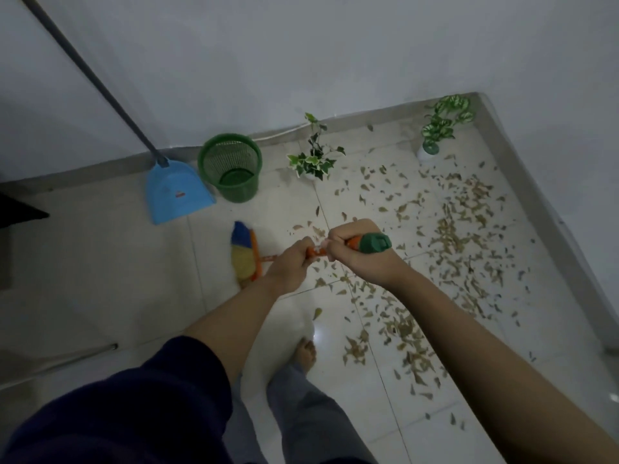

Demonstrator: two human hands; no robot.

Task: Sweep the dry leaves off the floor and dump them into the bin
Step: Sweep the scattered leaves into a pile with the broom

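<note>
Both hands hold a broom by its orange handle. My left hand (291, 262) grips lower down, my right hand (355, 252) grips near the green cap (376, 247) at the top end. The broom head (244, 254), with blue and yellow bristles, rests on the pale tiled floor to the left of my hands. Dry brown leaves (452, 236) are strewn over the tiles to the right and in front of me. A green mesh bin (230, 167) stands against the wall, with a blue dustpan (174, 190) on a long grey pole just left of it.
Two small potted plants stand by the wall: an ivy (315, 157) right of the bin and a spotted-leaf one (438, 128) in the far corner. A grey skirting (522, 169) bounds the floor at back and right. My bare foot (305, 354) stands below my hands. Dark furniture (16, 216) is at left.
</note>
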